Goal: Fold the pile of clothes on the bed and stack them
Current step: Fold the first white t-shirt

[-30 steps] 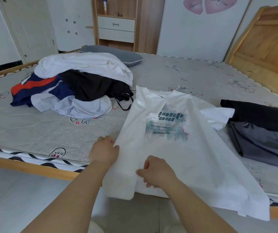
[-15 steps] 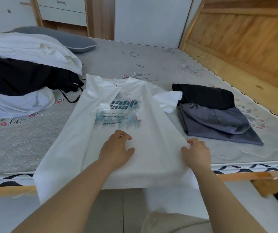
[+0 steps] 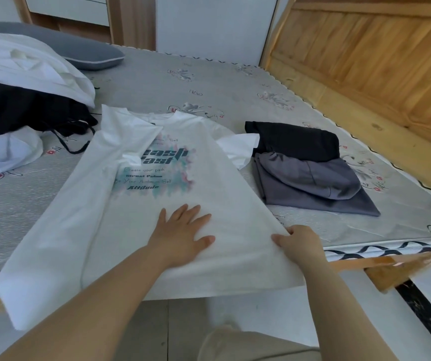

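Left hand [image 3: 180, 234] now spread flat on white T-shirt [image 3: 141, 204], right hand [image 3: 300, 244] fingers pinching its side edge

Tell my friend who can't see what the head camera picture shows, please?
A white printed T-shirt lies spread on a bed, the left hand flat on it and the right hand gripping its right edge. Folded dark clothes sit to its right; an unfolded pile waits on the left.
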